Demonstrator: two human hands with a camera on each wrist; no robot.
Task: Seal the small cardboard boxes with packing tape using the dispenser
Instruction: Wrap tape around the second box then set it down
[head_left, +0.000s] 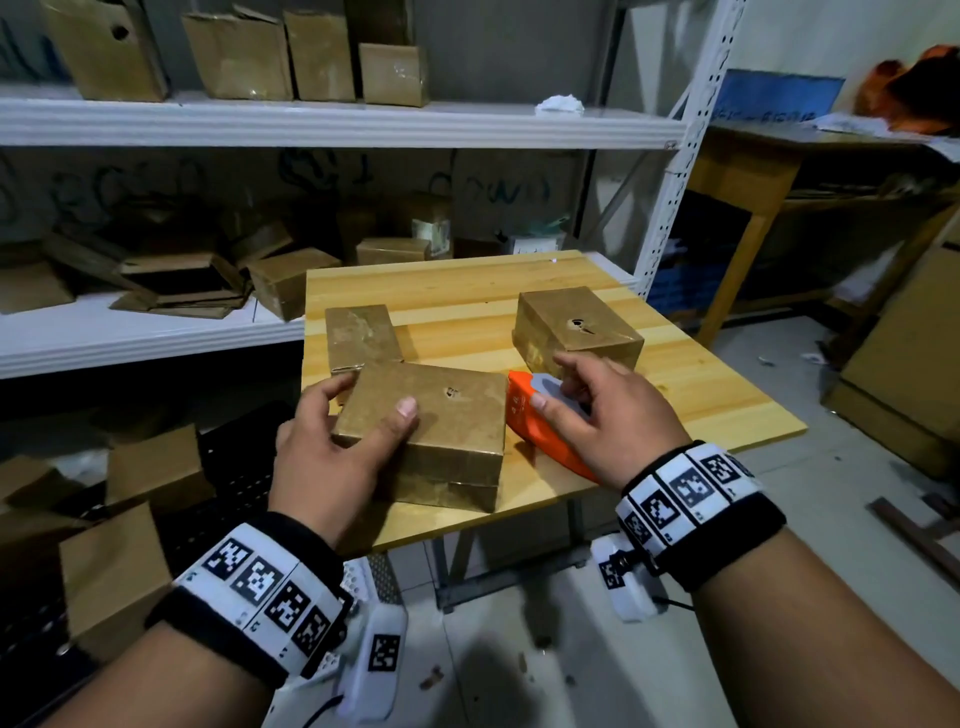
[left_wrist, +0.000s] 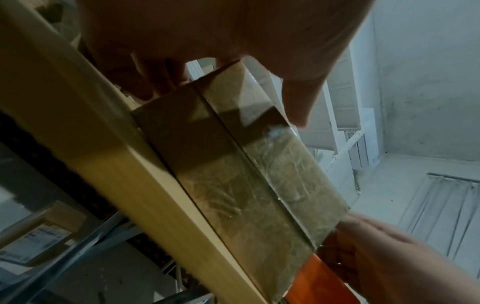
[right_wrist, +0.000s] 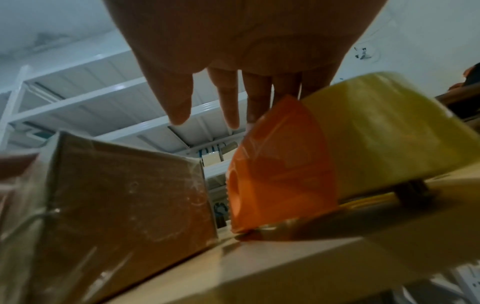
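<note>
Three tape-wrapped cardboard boxes stand on the wooden table (head_left: 701, 400). My left hand (head_left: 363, 410) grips the nearest box (head_left: 441, 431) at its left near corner, thumb on top and fingers round the side. The left wrist view shows the same box (left_wrist: 233, 174) under my left hand (left_wrist: 221, 82). The orange tape dispenser (head_left: 530, 431) lies just right of this box. My right hand (head_left: 558, 392) hovers on it with loose fingers. In the right wrist view my right hand (right_wrist: 215, 115) hangs over the dispenser (right_wrist: 280, 174) and its yellow tape roll (right_wrist: 389, 133), thumb and forefinger in the air.
A second box (head_left: 361, 335) sits behind the near one, a third box (head_left: 576, 327) with a torn hole stands at the back right. A white shelf rack (head_left: 311, 122) full of boxes runs behind and left. A wooden desk (head_left: 753, 171) is at the right; cartons (head_left: 114, 566) lie on the floor.
</note>
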